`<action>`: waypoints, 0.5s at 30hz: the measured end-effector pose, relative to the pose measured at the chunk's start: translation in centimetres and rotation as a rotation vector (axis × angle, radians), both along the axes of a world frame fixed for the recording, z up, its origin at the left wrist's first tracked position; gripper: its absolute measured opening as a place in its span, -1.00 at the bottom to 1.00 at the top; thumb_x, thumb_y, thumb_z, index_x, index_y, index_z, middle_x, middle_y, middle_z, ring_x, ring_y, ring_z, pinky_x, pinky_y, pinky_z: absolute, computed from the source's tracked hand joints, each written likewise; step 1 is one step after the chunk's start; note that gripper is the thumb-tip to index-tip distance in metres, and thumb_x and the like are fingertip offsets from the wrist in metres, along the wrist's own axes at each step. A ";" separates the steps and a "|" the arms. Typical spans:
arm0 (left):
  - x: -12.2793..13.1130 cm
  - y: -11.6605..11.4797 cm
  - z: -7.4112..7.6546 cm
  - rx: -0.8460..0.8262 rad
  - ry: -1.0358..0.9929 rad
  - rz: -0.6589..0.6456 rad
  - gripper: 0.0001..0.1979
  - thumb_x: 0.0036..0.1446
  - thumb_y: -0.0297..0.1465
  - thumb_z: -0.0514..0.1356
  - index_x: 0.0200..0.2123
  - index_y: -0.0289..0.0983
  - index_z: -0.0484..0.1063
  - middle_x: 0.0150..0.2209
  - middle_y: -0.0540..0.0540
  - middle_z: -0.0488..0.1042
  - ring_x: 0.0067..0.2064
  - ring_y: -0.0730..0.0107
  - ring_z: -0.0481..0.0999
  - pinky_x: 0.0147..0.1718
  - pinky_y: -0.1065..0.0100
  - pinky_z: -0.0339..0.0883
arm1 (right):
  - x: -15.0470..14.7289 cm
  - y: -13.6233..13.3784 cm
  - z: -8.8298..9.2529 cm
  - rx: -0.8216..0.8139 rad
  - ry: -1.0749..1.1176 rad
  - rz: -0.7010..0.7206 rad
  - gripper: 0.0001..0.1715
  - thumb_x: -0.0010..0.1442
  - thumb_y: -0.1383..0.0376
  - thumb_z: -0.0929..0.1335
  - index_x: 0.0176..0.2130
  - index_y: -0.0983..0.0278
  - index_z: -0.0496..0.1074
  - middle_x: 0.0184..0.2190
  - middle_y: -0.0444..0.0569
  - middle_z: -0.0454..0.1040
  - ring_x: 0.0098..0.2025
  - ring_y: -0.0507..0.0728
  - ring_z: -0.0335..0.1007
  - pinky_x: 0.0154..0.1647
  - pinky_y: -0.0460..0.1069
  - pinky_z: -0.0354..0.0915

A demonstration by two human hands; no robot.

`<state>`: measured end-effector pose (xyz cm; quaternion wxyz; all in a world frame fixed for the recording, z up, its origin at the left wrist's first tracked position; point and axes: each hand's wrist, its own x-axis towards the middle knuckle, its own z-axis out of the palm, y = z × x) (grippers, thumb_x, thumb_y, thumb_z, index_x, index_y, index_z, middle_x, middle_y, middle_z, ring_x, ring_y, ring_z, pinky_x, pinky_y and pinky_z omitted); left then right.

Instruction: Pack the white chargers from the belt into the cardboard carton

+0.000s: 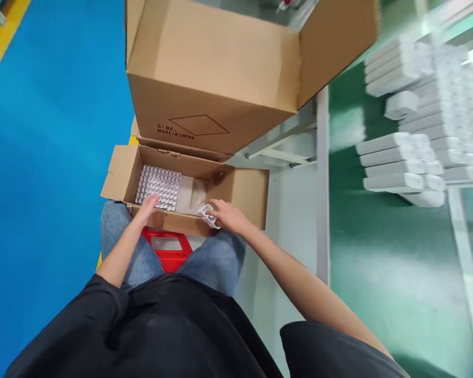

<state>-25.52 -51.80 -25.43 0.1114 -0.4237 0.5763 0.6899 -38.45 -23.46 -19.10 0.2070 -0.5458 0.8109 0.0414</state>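
Observation:
An open cardboard box sits in front of my knees. Its left part holds tight rows of small white hollow pieces, their ends facing up. My left hand lies over the near side of these rows, with its fingers apart and nothing seen in them. On the right, my right hand grips a small bunch of white hollow tubes at the box's near edge. Between the rows and my right hand, the pale bottom of the box shows, with some clear plastic beside it.
A larger open carton with printed lettering stands just beyond the box. To the right, a green-topped table bears stacks of long white tubes, partly blurred. A red plastic stool shows between my legs. Blue floor extends to the left.

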 end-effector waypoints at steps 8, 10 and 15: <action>-7.8 -8.0 -8.0 -0.336 -0.026 -0.258 -0.66 0.03 -0.32 0.28 -0.10 -0.26 0.48 -0.11 -0.16 0.53 -0.04 0.19 0.48 0.13 0.23 0.20 | -5.5 -4.2 -15.0 0.247 -0.227 -0.258 -0.54 0.28 0.41 0.28 0.14 0.19 0.43 0.21 0.17 0.24 0.16 0.28 0.25 0.07 0.09 0.25; -8.0 -8.3 -9.8 -0.407 -0.062 -0.389 -0.64 0.06 -0.30 0.25 -0.06 -0.27 0.47 -0.07 -0.21 0.54 -0.02 0.16 0.49 0.13 0.22 0.21 | -6.3 -5.3 -19.4 0.342 -0.298 -0.287 -0.53 0.30 0.40 0.26 0.17 0.19 0.39 0.19 0.18 0.26 0.15 0.28 0.27 0.06 0.08 0.25; -7.8 -8.4 -13.0 -0.526 -0.153 -0.672 -0.57 0.11 -0.22 0.19 0.03 -0.27 0.43 0.00 -0.29 0.53 0.05 0.04 0.50 0.13 0.13 0.24 | -8.3 -6.7 -28.6 0.438 -0.366 -0.304 -0.52 0.33 0.41 0.24 0.19 0.15 0.36 0.07 0.14 0.37 0.08 0.21 0.33 0.05 0.03 0.26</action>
